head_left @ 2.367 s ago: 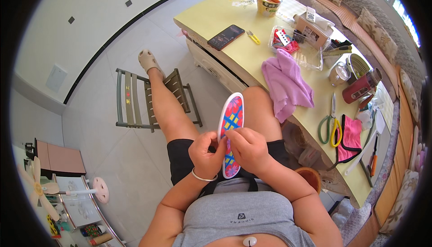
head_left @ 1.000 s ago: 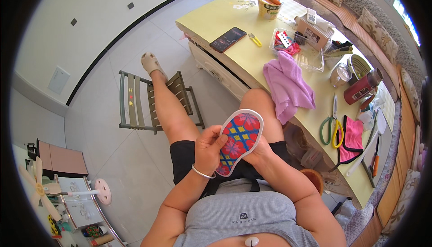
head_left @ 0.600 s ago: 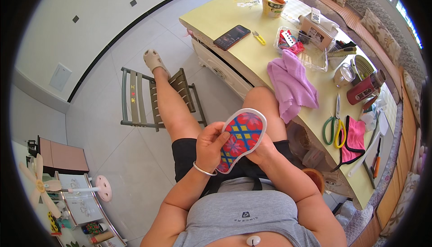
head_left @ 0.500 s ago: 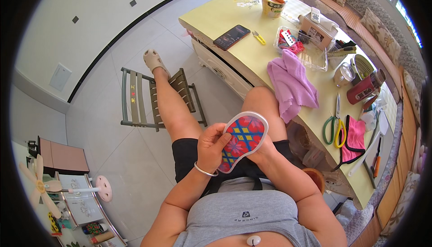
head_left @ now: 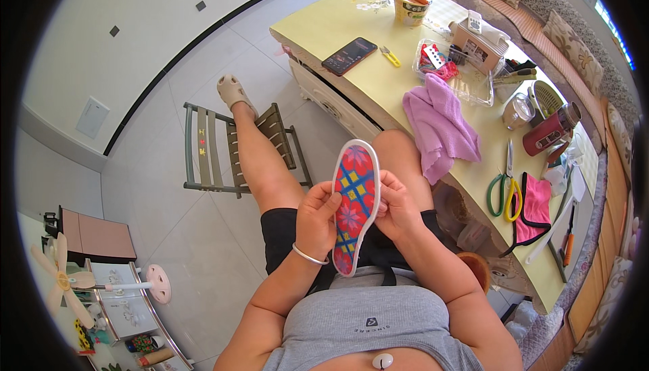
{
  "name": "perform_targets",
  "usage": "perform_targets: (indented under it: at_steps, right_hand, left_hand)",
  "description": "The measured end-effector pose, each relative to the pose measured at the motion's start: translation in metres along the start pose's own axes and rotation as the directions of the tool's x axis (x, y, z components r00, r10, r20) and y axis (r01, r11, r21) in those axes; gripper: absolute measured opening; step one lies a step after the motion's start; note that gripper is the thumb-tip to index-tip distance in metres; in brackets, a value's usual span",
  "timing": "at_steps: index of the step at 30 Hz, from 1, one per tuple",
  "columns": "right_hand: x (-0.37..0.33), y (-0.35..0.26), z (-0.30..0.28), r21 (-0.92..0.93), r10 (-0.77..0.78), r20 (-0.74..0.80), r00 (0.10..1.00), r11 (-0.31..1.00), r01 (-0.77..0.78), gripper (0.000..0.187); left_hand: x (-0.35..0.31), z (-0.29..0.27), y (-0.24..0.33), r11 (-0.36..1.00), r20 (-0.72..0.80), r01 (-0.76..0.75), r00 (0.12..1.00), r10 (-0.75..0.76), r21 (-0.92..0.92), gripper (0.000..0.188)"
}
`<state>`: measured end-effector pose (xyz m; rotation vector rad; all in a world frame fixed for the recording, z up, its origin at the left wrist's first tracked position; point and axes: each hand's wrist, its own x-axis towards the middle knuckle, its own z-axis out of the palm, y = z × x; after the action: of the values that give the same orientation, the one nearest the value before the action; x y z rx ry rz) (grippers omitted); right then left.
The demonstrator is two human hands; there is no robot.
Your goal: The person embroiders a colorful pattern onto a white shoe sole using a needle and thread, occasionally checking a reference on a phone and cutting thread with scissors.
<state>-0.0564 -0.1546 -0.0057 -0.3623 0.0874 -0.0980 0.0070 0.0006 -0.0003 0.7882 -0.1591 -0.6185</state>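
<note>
The left hand (head_left: 316, 221) is half closed on the left edge of an insole (head_left: 354, 212), its thumb pressed flat on the patterned face and its other fingers curled out of sight behind; the right hand (head_left: 397, 202) pinches the opposite edge with bent fingers, so the two hands are apart with the insole held between them, upright above the lap and the black shorts (head_left: 280, 239). The insole is long and flat, narrowing at the waist, with a smooth white rim around a stitched-looking face of red and pink flowers, blue bands and yellow squares. A smooth silvery bracelet (head_left: 309, 256) circles the left wrist. On the pale yellow table (head_left: 307, 26) near the right knee lie a soft, rumpled lilac towel (head_left: 441, 128), scissors (head_left: 506, 192) with one green and one yellow handle, and a pink cloth (head_left: 532, 205) edged in black
</note>
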Motion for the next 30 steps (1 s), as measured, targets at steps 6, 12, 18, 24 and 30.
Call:
perform_targets:
  at_steps: [6,12,18,24,30]
  right_hand:
    - [-0.008,-0.001,0.025,-0.602,-0.271,-0.113,0.956,0.784,0.151,0.002]
    - [-0.015,-0.002,0.053,-0.886,-0.448,0.435,0.781,-0.058,0.460,0.007]
    - [-0.016,0.011,0.057,-0.893,-0.406,0.405,0.819,0.017,0.449,0.005]
    - [-0.014,0.014,0.050,-0.881,-0.412,0.450,0.792,-0.058,0.470,0.005]
    - [-0.015,0.013,0.052,-0.876,-0.409,0.462,0.787,-0.074,0.476,0.004]
  left_hand:
    - [0.002,-0.001,0.004,0.951,0.104,0.252,0.966,-0.237,-0.178,0.023]
    - [0.008,-0.008,-0.003,0.682,0.376,0.506,0.859,-0.347,-0.527,0.037]
    - [0.005,-0.012,-0.008,0.565,0.402,0.545,0.839,-0.368,-0.620,0.046]
    - [0.005,-0.011,-0.009,0.576,0.440,0.533,0.844,-0.307,-0.620,0.050]
    - [0.006,-0.011,-0.008,0.592,0.460,0.535,0.839,-0.289,-0.603,0.049]
